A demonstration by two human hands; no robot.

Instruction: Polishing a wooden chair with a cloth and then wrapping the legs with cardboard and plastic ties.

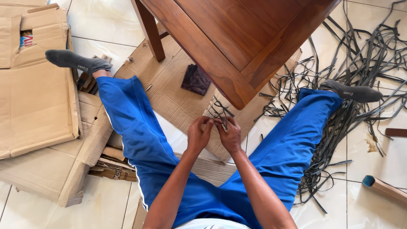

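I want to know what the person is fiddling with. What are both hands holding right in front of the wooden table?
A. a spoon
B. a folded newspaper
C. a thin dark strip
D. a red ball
C. The left hand and the right hand meet and pinch a thin dark strip, like the many in the dark strip pile on the tiled floor.
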